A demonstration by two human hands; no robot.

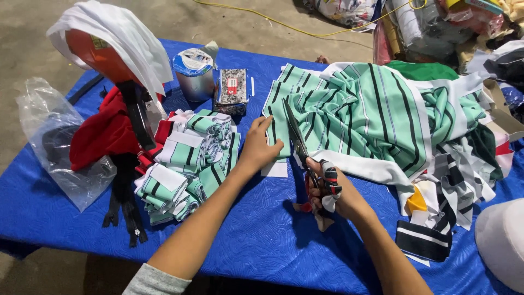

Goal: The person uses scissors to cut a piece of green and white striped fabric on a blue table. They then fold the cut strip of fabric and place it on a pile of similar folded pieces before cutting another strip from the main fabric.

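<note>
- At the far left of the frame a clear plastic bag lies on the blue table, with something dark inside it.
- Just right of it, upper left, an orange rounded thing stands draped in white cloth; red cloth and black zippers hang and lie below it.
- Left of centre sits a pile of folded strips in green, white and black stripes.
- Behind the pile, toward the top, stand a tape roll and a small patterned packet.
- Your left hand is at centre, palm down and fingers spread, pressing the near edge of the striped fabric; the grip is released, flat on the cloth rather than closed around it.
- Just right of that hand, the scissors point away from you, blades lying along the fabric's left edge.
- Your right hand, lower centre, has its grip clenched through the scissors' handles, which are wound with striped cloth.
- The striped fabric spreads in folds across the upper right of the table.
- Lower right lie cut scraps in stripes, and a white rounded thing sits at the frame's edge.
- Upper right, off the table, are heaps of bags and cloth.
</note>
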